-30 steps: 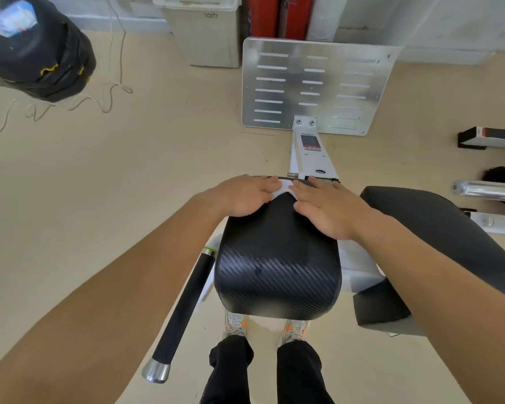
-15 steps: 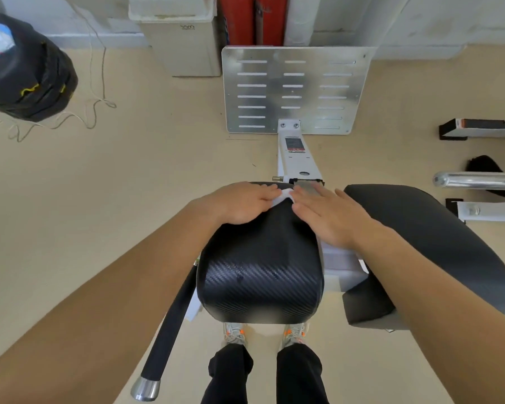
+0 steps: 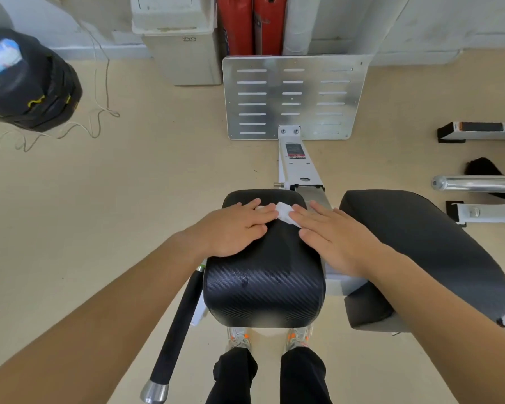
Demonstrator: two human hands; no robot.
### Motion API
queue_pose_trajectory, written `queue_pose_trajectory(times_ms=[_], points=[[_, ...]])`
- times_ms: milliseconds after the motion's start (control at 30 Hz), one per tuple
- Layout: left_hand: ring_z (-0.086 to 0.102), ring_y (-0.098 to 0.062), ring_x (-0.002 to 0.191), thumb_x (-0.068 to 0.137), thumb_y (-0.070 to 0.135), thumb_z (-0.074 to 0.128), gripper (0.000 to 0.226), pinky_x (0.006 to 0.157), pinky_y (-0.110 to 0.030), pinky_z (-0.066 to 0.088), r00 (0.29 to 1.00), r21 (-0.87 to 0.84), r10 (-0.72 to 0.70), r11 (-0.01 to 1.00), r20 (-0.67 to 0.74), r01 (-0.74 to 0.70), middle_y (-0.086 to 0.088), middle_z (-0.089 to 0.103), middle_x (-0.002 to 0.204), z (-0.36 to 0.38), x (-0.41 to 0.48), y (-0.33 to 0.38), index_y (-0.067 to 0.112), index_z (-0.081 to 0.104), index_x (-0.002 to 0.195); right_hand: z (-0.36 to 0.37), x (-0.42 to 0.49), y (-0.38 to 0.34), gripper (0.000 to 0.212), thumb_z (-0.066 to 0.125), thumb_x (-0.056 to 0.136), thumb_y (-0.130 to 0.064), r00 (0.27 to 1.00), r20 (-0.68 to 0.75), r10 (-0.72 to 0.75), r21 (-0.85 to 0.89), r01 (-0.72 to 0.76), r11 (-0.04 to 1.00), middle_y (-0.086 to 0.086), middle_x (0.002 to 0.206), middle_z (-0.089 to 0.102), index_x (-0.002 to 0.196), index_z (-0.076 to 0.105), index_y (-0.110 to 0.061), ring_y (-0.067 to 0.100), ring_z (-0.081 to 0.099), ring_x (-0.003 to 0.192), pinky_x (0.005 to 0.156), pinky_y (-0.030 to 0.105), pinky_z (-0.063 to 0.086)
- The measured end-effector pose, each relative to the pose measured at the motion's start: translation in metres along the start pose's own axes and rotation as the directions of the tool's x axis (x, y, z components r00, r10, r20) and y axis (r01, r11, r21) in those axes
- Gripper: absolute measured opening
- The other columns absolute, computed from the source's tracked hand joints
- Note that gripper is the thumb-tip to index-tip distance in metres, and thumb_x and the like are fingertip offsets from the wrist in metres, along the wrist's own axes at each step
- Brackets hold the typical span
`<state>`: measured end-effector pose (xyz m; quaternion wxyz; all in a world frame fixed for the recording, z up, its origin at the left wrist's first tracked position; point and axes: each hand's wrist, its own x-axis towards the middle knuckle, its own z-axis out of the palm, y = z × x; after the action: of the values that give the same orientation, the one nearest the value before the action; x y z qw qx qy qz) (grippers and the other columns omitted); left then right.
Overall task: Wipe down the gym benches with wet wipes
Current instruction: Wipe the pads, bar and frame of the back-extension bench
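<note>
A black carbon-weave bench pad [image 3: 263, 293] stands right below me. On its far half lies a small white wet wipe [image 3: 285, 212], crumpled between my two hands. My left hand [image 3: 233, 228] lies flat on the pad with straight fingers pressing the wipe's left part. My right hand [image 3: 333, 234] lies flat beside it, its fingertips on the wipe's right edge. Most of the wipe is hidden under the fingers. A second, plain black pad [image 3: 420, 252] sits to the right.
A slotted metal footplate [image 3: 292, 97] and white rail [image 3: 296, 161] lie ahead. A black handle bar [image 3: 178, 328] angles down at left. Chrome bar [image 3: 478, 183] and frame parts sit at right. A black bag [image 3: 27, 83], loose cord and white bin [image 3: 178, 39] stand at the back.
Both hands have slid the wipe back toward me from the pad's far edge, uncovering the pad's far end. More of the wipe shows between the fingers.
</note>
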<state>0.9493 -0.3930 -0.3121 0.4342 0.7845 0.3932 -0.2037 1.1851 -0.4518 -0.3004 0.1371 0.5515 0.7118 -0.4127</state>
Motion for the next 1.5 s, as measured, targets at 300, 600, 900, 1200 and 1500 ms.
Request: queue_pose_trajectory(times_ms=[300,600,900,1200,1500], points=[[0.009,-0.011,0.154,0.109,0.037,0.027,0.047,0.124,-0.033,0.010,0.992,-0.011,-0.110,0.994,-0.059,0.109,0.012,0.017,0.165,-0.007,0.049,-0.018,0.034,0.027,0.156,-0.009,0.060,-0.002,0.052,0.021,0.109,-0.038,0.998,0.029,0.051,0.002,-0.051,0.999,-0.009,0.168,0.009,0.160,0.017,-0.029,0.015,0.002,0.155,0.125,0.043,0.006],[0.059,-0.018,0.116,0.106,0.032,0.039,0.035,0.101,-0.039,0.045,0.952,-0.080,-0.062,0.996,-0.299,0.040,0.008,0.065,0.132,-0.009,-0.002,-0.019,0.033,0.062,0.133,-0.008,0.042,-0.011,0.050,0.018,0.109,-0.043,0.998,0.067,-0.015,0.014,0.014,1.000,-0.022,0.165,0.006,0.159,0.015,-0.039,0.008,-0.007,0.154,0.126,0.042,0.001],[0.058,-0.019,0.119,0.102,0.029,0.044,0.039,0.099,-0.029,0.043,0.963,-0.111,-0.110,0.990,-0.245,0.085,0.006,0.064,0.136,-0.011,0.036,-0.028,0.042,0.059,0.136,-0.017,0.057,-0.014,0.050,0.024,0.108,-0.039,0.996,0.086,-0.013,0.049,0.009,0.999,-0.021,0.165,0.009,0.158,0.020,-0.039,0.004,-0.001,0.153,0.123,0.033,0.002],[0.031,-0.017,0.147,0.108,0.033,0.034,0.045,0.119,-0.031,0.020,0.999,0.013,0.000,1.000,-0.049,0.000,0.017,0.028,0.161,-0.014,0.010,0.002,0.042,0.033,0.153,-0.007,0.016,-0.002,0.048,0.024,0.109,-0.039,0.999,0.026,-0.028,0.011,0.028,1.000,-0.021,0.164,0.015,0.157,0.020,-0.041,0.007,0.004,0.154,0.125,0.038,0.012],[0.062,-0.011,0.110,0.102,0.027,0.046,0.040,0.088,-0.022,0.038,0.987,0.016,0.041,0.999,-0.153,-0.039,0.012,0.066,0.131,-0.017,-0.009,0.029,0.043,0.057,0.137,0.002,-0.007,-0.009,0.055,0.014,0.105,-0.055,0.996,-0.080,0.029,0.131,-0.019,0.991,-0.021,0.159,0.033,0.153,0.036,-0.041,0.003,0.018,0.151,0.122,0.042,0.025]])
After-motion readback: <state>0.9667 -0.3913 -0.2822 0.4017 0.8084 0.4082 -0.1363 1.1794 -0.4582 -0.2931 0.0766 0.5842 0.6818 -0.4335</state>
